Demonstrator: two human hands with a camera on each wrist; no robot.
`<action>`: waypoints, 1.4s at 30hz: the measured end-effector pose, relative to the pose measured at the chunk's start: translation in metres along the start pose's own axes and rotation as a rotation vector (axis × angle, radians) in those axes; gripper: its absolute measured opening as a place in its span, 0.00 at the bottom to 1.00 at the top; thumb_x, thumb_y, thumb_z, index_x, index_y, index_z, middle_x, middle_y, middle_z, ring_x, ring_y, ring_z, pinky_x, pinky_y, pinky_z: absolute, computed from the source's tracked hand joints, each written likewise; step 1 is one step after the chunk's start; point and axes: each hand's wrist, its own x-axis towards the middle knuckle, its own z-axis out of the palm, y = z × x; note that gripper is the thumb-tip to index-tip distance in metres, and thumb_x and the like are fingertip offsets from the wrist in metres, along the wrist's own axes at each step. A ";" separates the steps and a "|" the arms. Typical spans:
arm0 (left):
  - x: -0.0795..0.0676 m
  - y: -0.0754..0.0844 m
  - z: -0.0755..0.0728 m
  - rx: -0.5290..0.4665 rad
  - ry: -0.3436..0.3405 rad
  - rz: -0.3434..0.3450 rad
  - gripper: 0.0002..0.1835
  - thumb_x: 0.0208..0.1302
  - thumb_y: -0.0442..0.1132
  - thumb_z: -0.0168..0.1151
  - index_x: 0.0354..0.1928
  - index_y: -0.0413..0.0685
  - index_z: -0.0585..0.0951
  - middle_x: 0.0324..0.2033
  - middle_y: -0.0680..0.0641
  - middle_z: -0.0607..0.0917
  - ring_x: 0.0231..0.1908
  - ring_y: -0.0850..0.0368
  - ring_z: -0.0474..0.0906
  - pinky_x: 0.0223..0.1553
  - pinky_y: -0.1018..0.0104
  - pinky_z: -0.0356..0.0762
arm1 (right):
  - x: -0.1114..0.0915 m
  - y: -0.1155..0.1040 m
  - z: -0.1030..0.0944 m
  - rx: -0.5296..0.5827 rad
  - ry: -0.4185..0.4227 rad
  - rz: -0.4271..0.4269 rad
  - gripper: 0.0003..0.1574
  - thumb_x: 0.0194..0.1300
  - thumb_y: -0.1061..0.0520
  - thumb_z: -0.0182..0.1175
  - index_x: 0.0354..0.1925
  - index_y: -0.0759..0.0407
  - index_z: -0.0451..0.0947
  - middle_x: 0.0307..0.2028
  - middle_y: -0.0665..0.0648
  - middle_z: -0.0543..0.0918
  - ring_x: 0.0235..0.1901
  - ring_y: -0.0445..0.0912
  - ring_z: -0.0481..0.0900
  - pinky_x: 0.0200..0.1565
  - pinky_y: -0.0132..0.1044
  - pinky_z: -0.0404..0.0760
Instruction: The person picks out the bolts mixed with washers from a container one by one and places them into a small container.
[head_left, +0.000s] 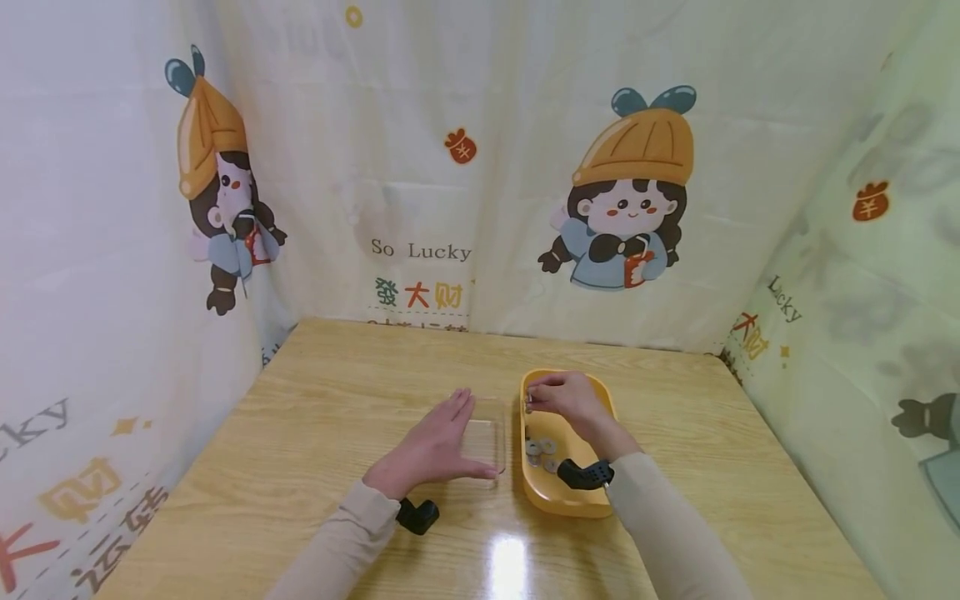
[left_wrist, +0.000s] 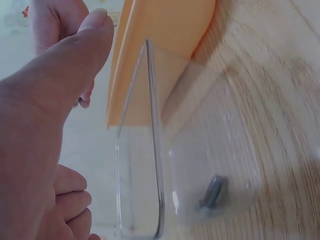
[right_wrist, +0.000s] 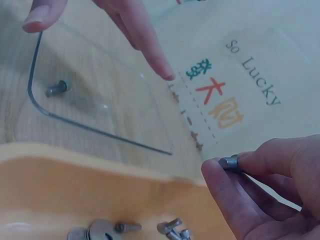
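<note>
My right hand (head_left: 573,404) pinches a small metal bolt (right_wrist: 230,163) between thumb and fingertips, over the left side of the yellow bin (head_left: 570,505). Beside the bin stands a clear plastic box (left_wrist: 159,200) with one bolt (left_wrist: 213,192) lying on its bottom. My left hand (head_left: 435,446) is spread around the box's left side, fingers straight, thumb along its near edge. Metal washers (right_wrist: 102,230) and several more bolts (right_wrist: 172,229) lie inside the bin, below my right hand in the right wrist view.
The wooden table (head_left: 330,392) carries both containers, the bin to the right of the box. A printed curtain (head_left: 510,225) hangs behind the table and along both sides. Black wrist cameras sit on both wrists, the right one (head_left: 585,475) overlapping the bin.
</note>
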 end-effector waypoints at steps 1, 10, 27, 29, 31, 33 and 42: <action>-0.001 -0.002 0.000 -0.003 -0.002 -0.007 0.63 0.39 0.78 0.51 0.69 0.40 0.48 0.69 0.43 0.45 0.69 0.49 0.42 0.67 0.55 0.49 | 0.000 -0.001 0.002 -0.008 -0.007 -0.004 0.16 0.60 0.64 0.55 0.44 0.76 0.74 0.44 0.74 0.77 0.39 0.58 0.81 0.46 0.47 0.78; -0.008 -0.014 0.000 0.015 -0.019 -0.044 0.65 0.38 0.78 0.51 0.69 0.39 0.45 0.69 0.41 0.43 0.69 0.48 0.40 0.67 0.54 0.49 | 0.002 -0.006 0.022 0.009 -0.066 -0.021 0.15 0.58 0.66 0.56 0.43 0.76 0.74 0.42 0.75 0.78 0.38 0.56 0.82 0.47 0.50 0.76; -0.018 -0.019 0.005 0.033 -0.010 -0.048 0.61 0.44 0.73 0.55 0.68 0.35 0.47 0.69 0.38 0.46 0.68 0.45 0.44 0.66 0.51 0.52 | 0.010 0.002 0.063 -0.121 -0.113 -0.022 0.08 0.58 0.67 0.56 0.37 0.72 0.77 0.37 0.71 0.80 0.33 0.55 0.83 0.42 0.47 0.80; -0.018 -0.019 0.006 0.037 -0.011 -0.050 0.61 0.44 0.72 0.55 0.68 0.34 0.47 0.69 0.38 0.46 0.68 0.45 0.44 0.66 0.51 0.52 | 0.009 0.004 0.067 -0.150 -0.130 -0.034 0.09 0.59 0.67 0.55 0.37 0.72 0.77 0.36 0.70 0.81 0.33 0.55 0.83 0.41 0.46 0.80; -0.018 -0.020 0.006 0.033 -0.016 -0.054 0.61 0.44 0.72 0.56 0.68 0.35 0.47 0.69 0.38 0.46 0.68 0.45 0.44 0.66 0.51 0.52 | 0.009 0.006 0.071 -0.164 -0.145 -0.035 0.09 0.59 0.67 0.55 0.38 0.73 0.76 0.35 0.69 0.81 0.33 0.55 0.83 0.41 0.46 0.80; -0.018 -0.020 0.007 0.027 -0.023 -0.057 0.61 0.44 0.72 0.56 0.68 0.35 0.47 0.69 0.38 0.46 0.68 0.45 0.44 0.66 0.51 0.52 | 0.010 0.008 0.074 -0.179 -0.158 -0.044 0.10 0.59 0.67 0.56 0.38 0.73 0.76 0.34 0.69 0.81 0.32 0.54 0.84 0.41 0.47 0.80; -0.017 -0.022 0.008 0.025 -0.033 -0.062 0.62 0.43 0.73 0.55 0.68 0.35 0.46 0.69 0.38 0.45 0.69 0.45 0.43 0.66 0.50 0.51 | 0.011 0.014 0.086 -0.337 -0.145 -0.057 0.11 0.57 0.64 0.58 0.38 0.71 0.78 0.32 0.62 0.82 0.31 0.51 0.84 0.39 0.46 0.81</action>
